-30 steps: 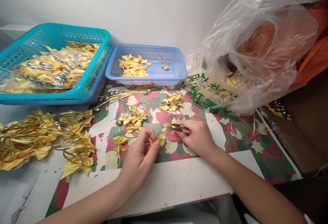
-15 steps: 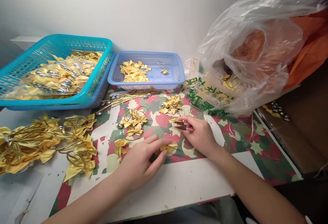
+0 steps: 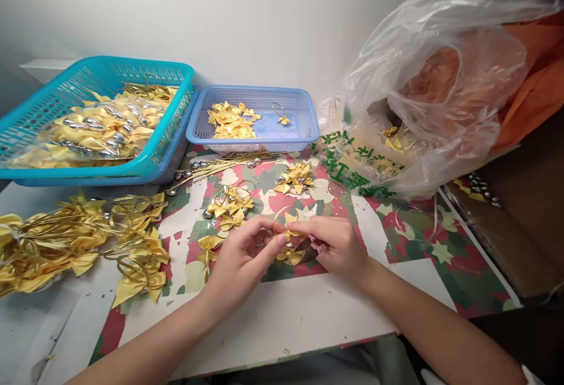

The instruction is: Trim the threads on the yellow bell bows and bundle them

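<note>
Over the patterned table cover, my left hand [image 3: 247,255] pinches a yellow bow with a gold cord loop [image 3: 285,217]. My right hand [image 3: 337,244] meets it at the same bow, thumb and fingers closed on it; a dark blade-like tool [image 3: 306,252] shows under these fingers. Just below the fingertips is another yellow bow [image 3: 291,254], partly hidden. Bows with silver bells [image 3: 231,203] lie beyond my left hand, and a small pile of bows [image 3: 296,178] lies farther back. A single bow [image 3: 208,248] rests beside my left hand.
A turquoise basket [image 3: 171,120] with bagged bows and bells stands back left, next to a blue basket [image 3: 251,146] of small bows. Looped gold bows [image 3: 57,238] cover the left side. A clear plastic bag [image 3: 374,109] stands at right, near a cardboard box [image 3: 506,244].
My hands have come together at a bow with an upright cord loop. The right hand has moved slightly down and toward the left hand, whose fingers have closed on the bow.
</note>
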A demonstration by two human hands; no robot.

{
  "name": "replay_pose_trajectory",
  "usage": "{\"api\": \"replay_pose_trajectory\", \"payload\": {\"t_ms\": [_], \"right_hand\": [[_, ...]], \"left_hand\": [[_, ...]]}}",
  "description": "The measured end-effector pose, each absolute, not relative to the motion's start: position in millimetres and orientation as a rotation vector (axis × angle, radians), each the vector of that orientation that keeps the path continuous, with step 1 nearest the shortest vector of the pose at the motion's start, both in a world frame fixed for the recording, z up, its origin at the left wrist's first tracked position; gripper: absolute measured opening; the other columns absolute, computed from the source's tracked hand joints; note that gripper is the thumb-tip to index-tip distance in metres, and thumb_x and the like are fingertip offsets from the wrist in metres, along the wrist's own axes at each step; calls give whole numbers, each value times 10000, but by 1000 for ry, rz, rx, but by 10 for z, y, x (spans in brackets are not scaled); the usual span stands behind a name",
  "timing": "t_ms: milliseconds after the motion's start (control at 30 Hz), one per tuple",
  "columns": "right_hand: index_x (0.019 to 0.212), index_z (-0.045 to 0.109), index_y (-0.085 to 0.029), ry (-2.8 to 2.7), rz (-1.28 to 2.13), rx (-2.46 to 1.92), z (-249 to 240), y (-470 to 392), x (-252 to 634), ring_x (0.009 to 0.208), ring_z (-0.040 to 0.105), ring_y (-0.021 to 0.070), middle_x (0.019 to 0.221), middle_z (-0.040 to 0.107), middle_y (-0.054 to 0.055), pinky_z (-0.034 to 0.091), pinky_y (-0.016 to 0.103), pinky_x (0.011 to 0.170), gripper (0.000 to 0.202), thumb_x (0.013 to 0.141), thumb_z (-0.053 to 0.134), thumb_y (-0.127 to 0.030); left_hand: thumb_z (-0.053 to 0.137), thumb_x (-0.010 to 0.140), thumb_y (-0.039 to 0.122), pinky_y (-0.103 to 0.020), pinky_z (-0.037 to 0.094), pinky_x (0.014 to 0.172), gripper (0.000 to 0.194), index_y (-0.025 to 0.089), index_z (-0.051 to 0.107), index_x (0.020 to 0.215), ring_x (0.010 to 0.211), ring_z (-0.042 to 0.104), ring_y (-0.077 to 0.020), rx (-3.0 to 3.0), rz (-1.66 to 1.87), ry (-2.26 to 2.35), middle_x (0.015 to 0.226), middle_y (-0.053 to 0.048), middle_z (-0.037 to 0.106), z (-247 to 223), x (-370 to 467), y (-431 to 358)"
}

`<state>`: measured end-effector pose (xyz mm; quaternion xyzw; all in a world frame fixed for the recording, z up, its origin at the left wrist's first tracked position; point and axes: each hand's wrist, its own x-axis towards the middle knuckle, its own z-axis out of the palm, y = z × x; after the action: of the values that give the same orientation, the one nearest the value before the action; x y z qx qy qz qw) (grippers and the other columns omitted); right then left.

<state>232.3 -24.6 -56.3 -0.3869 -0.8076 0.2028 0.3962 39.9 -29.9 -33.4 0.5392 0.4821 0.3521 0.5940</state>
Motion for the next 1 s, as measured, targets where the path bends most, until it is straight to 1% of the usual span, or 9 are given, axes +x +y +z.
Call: {"api": "replay_pose_trajectory", "payload": {"t_ms": [133,267,367,433,567,633,767,867,1000], "right_hand": [[1039,707,-208,-2063,489,-978,-558,-249,2332,557,580,117,636,667,1,447,232,546,416,835,368,-82],[1037,688,-225,-2008,558,-1030,-574,-264,2320,582,597,119,678,686,2,467,237,575,344,849,424,-109],[1014,642,-235,-1894,552,-1152,-556,-292,2312,506,530,103,658,645,-19,427,225,499,204,825,569,-214],[1021,588,-230,-1834,572,-1152,-524,-314,2324,455,457,95,613,574,-44,370,222,438,238,798,624,-306],[1027,511,-217,-1859,652,-1047,-448,-334,2369,496,459,113,646,543,-27,377,240,463,258,902,460,-437],[972,540,-210,-1973,608,-1033,-429,-329,2378,546,504,122,695,587,3,400,248,504,239,943,403,-404],[981,643,-179,-2125,337,-1097,-440,-312,2365,559,560,121,692,653,18,411,240,517,184,899,560,-321],[1038,679,-160,-2111,173,-1134,-471,-312,2358,527,557,107,675,674,14,404,230,494,218,865,623,-281],[1004,702,-161,-2111,42,-1089,-498,-321,2360,476,515,83,627,665,-15,362,226,455,193,845,648,-255]], "left_hand": [[674,812,381,-202,338,441,205,198,634,895,485,465,-105,1097,768,1063,551,35,539,-305,424,-272],[693,792,348,-186,324,420,181,196,617,852,469,472,-89,1017,780,1058,528,46,550,-315,434,-262],[696,789,323,-177,315,405,163,194,621,855,441,446,-69,1005,804,1085,526,53,558,-331,424,-260],[699,786,316,-176,316,400,167,193,630,875,439,451,-68,996,820,1106,524,53,565,-335,415,-262],[724,757,289,-177,368,433,216,175,651,926,480,520,-84,958,838,1138,534,39,603,-324,407,-268],[736,746,283,-176,397,461,250,163,656,952,517,561,-95,931,841,1151,552,24,634,-321,409,-269],[752,739,299,-173,383,434,285,158,659,968,503,562,-98,860,860,1146,540,18,647,-345,409,-267],[765,731,306,-165,363,405,333,157,648,1005,476,548,-91,819,872,1143,535,24,645,-356,408,-266],[748,750,290,-155,372,400,354,158,616,1051,425,504,-66,792,867,1188,520,51,622,-317,413,-270]]}}
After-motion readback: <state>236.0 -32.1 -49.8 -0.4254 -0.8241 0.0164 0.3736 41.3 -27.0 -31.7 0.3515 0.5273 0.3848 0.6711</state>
